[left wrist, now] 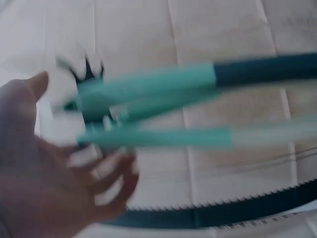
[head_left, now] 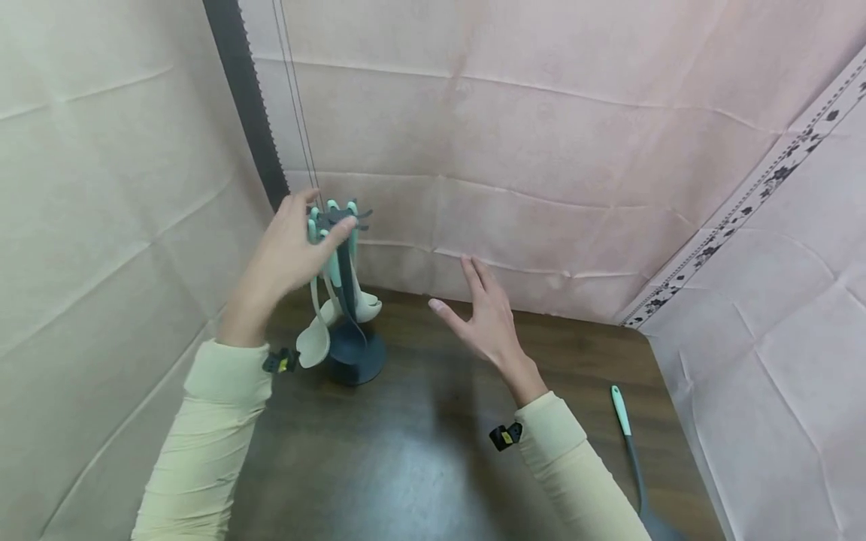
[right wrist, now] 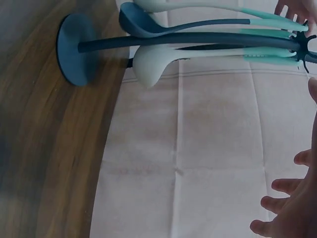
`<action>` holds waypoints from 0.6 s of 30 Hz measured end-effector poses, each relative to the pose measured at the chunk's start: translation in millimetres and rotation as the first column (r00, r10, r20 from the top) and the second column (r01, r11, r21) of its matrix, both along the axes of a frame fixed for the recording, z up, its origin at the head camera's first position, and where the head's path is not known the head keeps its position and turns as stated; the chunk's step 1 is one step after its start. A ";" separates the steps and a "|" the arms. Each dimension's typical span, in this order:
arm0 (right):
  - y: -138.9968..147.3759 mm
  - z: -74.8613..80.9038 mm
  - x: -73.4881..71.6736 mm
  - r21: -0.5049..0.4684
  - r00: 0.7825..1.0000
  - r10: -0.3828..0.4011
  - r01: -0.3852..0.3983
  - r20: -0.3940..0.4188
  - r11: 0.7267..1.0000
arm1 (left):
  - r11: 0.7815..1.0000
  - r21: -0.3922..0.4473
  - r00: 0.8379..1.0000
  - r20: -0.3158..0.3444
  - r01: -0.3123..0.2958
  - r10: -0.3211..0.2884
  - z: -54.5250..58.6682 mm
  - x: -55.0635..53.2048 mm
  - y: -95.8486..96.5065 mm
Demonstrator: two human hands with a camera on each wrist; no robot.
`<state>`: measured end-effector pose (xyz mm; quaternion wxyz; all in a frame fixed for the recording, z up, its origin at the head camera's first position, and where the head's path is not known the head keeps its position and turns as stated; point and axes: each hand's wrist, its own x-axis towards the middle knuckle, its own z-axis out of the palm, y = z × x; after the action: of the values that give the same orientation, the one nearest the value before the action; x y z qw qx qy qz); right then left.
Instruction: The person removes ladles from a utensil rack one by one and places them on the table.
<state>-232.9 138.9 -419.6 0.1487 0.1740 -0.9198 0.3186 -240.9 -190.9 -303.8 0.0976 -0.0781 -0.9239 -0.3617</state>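
A dark blue utensil stand (head_left: 358, 362) rises from a round base at the table's back left. Around its pole hang several utensils with mint-green handles (left wrist: 153, 138), among them a pale spoon (head_left: 313, 346) and a dark blue ladle (right wrist: 134, 21). My left hand (head_left: 287, 244) is at the stand's top, thumb and fingers spread on either side of the hooked ring (right wrist: 303, 44). In the left wrist view, blurred, the thumb stands apart from the handles. My right hand (head_left: 489, 319) is held in the air right of the stand, fingers extended, holding nothing.
On the right of the brown wooden table (head_left: 406, 466) lies a utensil with a mint handle (head_left: 619, 412) and dark shaft, its head partly behind my right sleeve. Pale cloth (head_left: 541, 165) hangs behind the table and along both sides.
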 end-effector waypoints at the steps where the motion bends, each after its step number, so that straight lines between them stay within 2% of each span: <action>1: -2.0 0.5 0.5 0.000 1.000 0.004 -0.004 0.001 1.000 | 0.998 -0.016 0.999 -0.002 -0.055 0.055 0.8 3.9 8.2; 3: -5.5 1.1 1.5 0.004 1.000 0.016 -0.016 -0.011 1.000 | 0.988 -0.039 0.989 -0.014 -0.150 0.149 2.3 10.3 22.6; 4: -7.0 0.7 1.5 0.010 1.000 0.019 -0.018 -0.021 1.000 | 0.983 -0.037 0.984 -0.025 -0.178 0.177 2.2 11.1 28.1; 7: -10.3 -1.5 1.2 0.032 0.999 0.033 -0.031 -0.041 0.999 | 0.976 -0.004 0.974 -0.067 -0.219 0.218 0.9 11.5 35.0; 13: -11.0 -7.3 1.6 0.058 0.998 0.047 -0.044 -0.045 0.997 | 0.970 0.081 0.970 -0.058 -0.229 0.234 1.7 11.9 31.1; 18: -10.7 -11.2 1.6 0.055 0.998 0.049 -0.047 -0.036 0.997 | 0.978 0.088 0.981 -0.036 -0.189 0.192 2.8 8.9 22.4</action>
<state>-231.3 128.2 -430.8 0.1535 0.2058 -0.9208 0.2935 -232.0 -168.5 -301.0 0.1556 0.0069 -0.9087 -0.3874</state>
